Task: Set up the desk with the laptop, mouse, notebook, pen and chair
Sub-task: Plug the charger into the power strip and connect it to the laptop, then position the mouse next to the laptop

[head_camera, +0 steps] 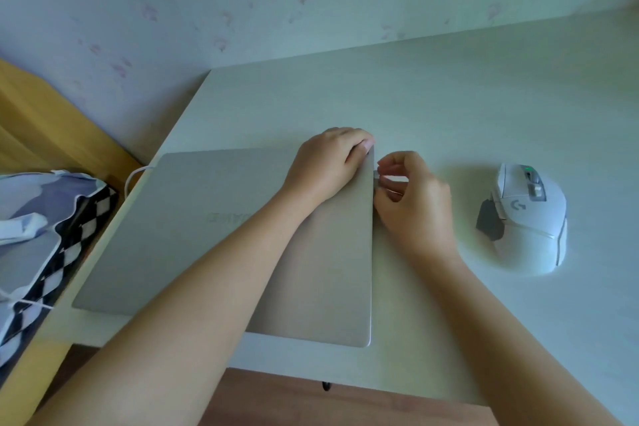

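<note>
Right hand (413,199): fingers pinch a small grey plug (377,176) at the right edge of the closed silver laptop (214,228). Left hand (325,162) lies flat on the lid's far right corner, fingers relaxed. Laptop flat on pale worktop (449,97); white mouse (529,218) well right.

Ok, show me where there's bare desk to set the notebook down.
Bare desk runs between the closed laptop and the wall, and behind the white mouse. Crowded: both hands, left hand and right hand, work at the laptop's right edge.
</note>
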### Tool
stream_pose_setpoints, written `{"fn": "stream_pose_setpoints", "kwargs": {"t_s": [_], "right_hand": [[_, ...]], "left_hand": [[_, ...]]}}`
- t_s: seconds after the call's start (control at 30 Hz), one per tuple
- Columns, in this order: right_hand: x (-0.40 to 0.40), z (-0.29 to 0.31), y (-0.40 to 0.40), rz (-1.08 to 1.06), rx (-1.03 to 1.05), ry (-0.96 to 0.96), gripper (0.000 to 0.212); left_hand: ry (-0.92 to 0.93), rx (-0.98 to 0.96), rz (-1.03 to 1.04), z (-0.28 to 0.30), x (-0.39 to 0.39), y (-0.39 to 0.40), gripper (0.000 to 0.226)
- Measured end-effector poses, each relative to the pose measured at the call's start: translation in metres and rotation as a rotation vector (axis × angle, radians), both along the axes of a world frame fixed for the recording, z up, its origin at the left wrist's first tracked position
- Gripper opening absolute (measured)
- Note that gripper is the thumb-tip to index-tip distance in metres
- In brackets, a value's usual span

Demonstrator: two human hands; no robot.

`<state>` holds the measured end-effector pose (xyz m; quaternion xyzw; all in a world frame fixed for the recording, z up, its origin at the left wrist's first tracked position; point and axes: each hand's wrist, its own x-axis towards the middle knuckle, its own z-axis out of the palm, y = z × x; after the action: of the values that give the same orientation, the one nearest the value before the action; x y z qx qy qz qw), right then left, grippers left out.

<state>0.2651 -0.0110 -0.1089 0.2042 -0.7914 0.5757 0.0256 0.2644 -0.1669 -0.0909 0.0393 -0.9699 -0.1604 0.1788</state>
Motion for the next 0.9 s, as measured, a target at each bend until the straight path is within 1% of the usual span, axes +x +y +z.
{"fn": "stream_pose_setpoints", "kwargs": {"t_s": [0.07, 0.2, 0.3, 0.33, 0.37, 0.43, 0.47, 0.53, 0.6, 0.67, 0.77, 0.83, 0.9], "right_hand": [[0.002, 0.004, 0.001, 0.020, 0.001, -0.052, 0.029], [0.005, 0.007, 0.003, 0.058, -0.003, -0.100, 0.027], [0.015, 0.005, 0.006, 0.060, 0.140, -0.033, 0.032], [0.019, 0.006, 0.008, 0.049, 0.213, 0.013, 0.036], [0.024, 0.007, 0.012, 0.023, 0.294, 0.097, 0.039], [0.029, 0.006, 0.023, -0.064, 0.487, 0.341, 0.043], [0.029, 0.006, 0.031, -0.114, 0.588, 0.427, 0.043], [0.025, 0.008, 0.051, -0.174, 0.751, 0.481, 0.042], [0.020, 0.012, 0.070, -0.219, 0.868, 0.457, 0.044], [0.015, 0.017, 0.083, -0.263, 0.938, 0.393, 0.047], [0.007, 0.022, 0.095, -0.322, 0.972, 0.255, 0.049], [0.002, 0.019, 0.100, -0.342, 0.981, 0.177, 0.050], [-0.002, 0.015, 0.100, -0.354, 0.941, 0.124, 0.050]], "left_hand": [[0.005, -0.015, 0.028, -0.001, 0.002, 0.003, 0.023], [0.017, -0.022, 0.107, -0.003, 0.003, 0.008, 0.023], [0.050, -0.027, 0.131, -0.005, 0.014, 0.019, 0.022], [0.064, -0.032, 0.129, -0.006, 0.019, 0.024, 0.021], [0.074, -0.042, 0.126, -0.007, 0.025, 0.030, 0.021], [0.072, -0.071, 0.110, -0.009, 0.035, 0.040, 0.023], [0.059, -0.079, 0.097, -0.010, 0.039, 0.045, 0.027], [0.028, -0.078, 0.081, -0.010, 0.046, 0.053, 0.034], [0.004, -0.080, 0.091, -0.011, 0.050, 0.058, 0.039], [-0.018, -0.076, 0.103, -0.012, 0.051, 0.064, 0.043], [-0.027, -0.091, 0.052, -0.012, 0.052, 0.079, 0.047], [-0.016, -0.169, -0.035, -0.012, 0.054, 0.095, 0.048], [-0.020, -0.248, -0.117, -0.016, 0.053, 0.109, 0.051]]}}
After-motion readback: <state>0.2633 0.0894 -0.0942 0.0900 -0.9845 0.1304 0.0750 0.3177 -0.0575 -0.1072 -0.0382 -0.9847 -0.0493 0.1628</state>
